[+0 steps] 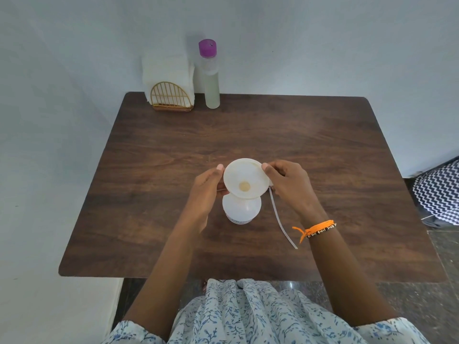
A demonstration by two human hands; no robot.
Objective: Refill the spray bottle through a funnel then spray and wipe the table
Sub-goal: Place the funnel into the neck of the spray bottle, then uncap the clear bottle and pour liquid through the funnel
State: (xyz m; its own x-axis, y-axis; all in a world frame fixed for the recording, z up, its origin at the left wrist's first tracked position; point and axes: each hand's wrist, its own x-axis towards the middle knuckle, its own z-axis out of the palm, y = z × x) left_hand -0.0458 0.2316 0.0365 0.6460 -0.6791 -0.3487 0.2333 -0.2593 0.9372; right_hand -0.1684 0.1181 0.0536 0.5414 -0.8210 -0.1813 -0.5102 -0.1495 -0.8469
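Observation:
A white spray bottle (pixel 241 210) stands in the middle of the dark wooden table (pixel 323 150), its top off. A white funnel (pixel 244 178) sits in its neck. My left hand (pixel 207 188) holds the funnel's left rim and the bottle neck. My right hand (pixel 289 184) pinches the funnel's right rim; the spray head is mostly hidden under it, and its clear dip tube (pixel 282 219) trails across the table toward me. A tall clear refill bottle (pixel 210 78) with a purple cap stands at the back edge, partly filled with pale liquid.
A gold wire holder with white paper napkins (pixel 171 80) stands at the back left, next to the refill bottle. White walls close in behind and to the left. A zigzag-patterned cushion (pixel 439 192) lies on the floor to the right.

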